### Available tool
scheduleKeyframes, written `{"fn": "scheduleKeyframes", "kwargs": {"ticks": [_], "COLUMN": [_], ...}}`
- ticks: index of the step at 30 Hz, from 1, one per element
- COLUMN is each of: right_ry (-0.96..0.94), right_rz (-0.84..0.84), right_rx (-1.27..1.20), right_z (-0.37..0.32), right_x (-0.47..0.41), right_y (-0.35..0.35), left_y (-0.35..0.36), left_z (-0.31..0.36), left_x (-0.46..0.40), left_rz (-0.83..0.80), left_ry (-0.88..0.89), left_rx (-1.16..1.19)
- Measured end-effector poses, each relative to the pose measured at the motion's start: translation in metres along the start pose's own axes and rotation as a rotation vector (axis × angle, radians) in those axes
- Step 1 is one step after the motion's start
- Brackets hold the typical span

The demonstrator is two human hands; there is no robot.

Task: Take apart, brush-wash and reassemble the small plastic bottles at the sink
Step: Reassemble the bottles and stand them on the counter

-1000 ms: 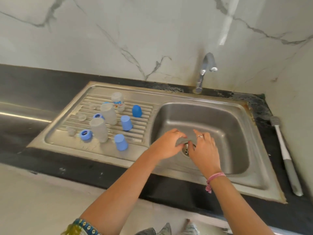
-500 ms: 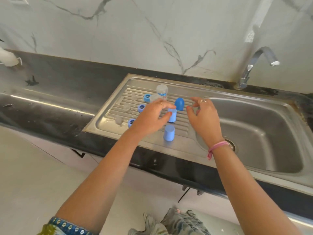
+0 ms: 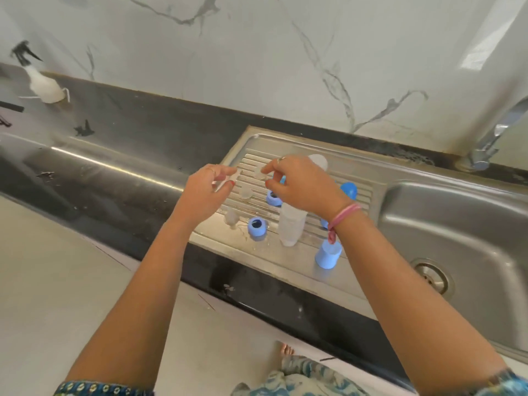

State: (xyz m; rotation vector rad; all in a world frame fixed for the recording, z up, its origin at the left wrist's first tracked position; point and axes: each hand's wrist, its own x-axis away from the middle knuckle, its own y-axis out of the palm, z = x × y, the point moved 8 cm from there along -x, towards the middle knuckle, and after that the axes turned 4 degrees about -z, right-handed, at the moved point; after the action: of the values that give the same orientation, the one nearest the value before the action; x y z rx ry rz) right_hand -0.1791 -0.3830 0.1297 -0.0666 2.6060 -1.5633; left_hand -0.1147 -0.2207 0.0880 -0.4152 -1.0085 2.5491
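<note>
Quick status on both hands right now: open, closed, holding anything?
Left hand: fingers pinch a small clear piece over the drainboard.
Right hand: fingertips pinch a small clear disc.

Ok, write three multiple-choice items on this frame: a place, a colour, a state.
1. The bottle stands: A in the basin; B on the drainboard; C on the floor.
2. The ring is: A blue; B red; C green.
3. The right hand: A lies flat; B grips the tap; C pinches a clear piece.
Key: B, the bottle is upright on the ribbed board; A, the ring is plainly blue; C, thumb and finger close on the piece.
</note>
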Motion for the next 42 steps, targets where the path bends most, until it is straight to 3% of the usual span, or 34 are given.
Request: {"fn": "scheduleKeyframes", "kwargs": {"ticks": [8, 15, 21, 26, 30, 33, 37, 40, 42], "right_ry": [0.071, 0.1, 0.168, 0.365, 0.459, 0.507, 0.54, 0.524, 0.547], "right_rz": [-0.264, -0.32, -0.357, -0.102, 0.228, 0.327, 0.362, 0.38, 0.435], "right_rx": [0.168, 0.207, 0.148, -0.033, -0.295, -0.561, -0.97, -0.954, -0.906], "right_z": [-0.023, -0.015, -0.004, 0.011, 0.02, 0.025, 0.019, 0.013, 0.012], "right_x": [-0.051, -0.079, -0.089, -0.086, -0.066, -0.055, -0.047, -0.045, -0.04], "right_y": [0.098, 0.157, 0.162, 0.093, 0.028, 0.021, 0.033, 0.035, 0.034], "left_y": [0.001, -0.003, -0.001, 0.013, 0.075, 0.108, 0.125, 0.123, 0.106], "left_z": [-0.057, -0.086, -0.093, -0.091, -0.075, -0.061, -0.058, -0.059, -0.053], "left_x": [-0.011, -0.027, -0.046, -0.053, -0.041, -0.025, -0.022, -0.027, -0.037], "left_rz": [-0.014, -0.043, -0.069, -0.111, -0.46, -0.675, -0.696, -0.675, -0.596], "left_ry": [-0.143, -0.178, -0.137, -0.078, 0.116, 0.198, 0.323, 0.329, 0.265], "left_rx": [0.025, 0.025, 0.042, -0.012, -0.068, -0.126, -0.321, -0.273, -0.065]}}
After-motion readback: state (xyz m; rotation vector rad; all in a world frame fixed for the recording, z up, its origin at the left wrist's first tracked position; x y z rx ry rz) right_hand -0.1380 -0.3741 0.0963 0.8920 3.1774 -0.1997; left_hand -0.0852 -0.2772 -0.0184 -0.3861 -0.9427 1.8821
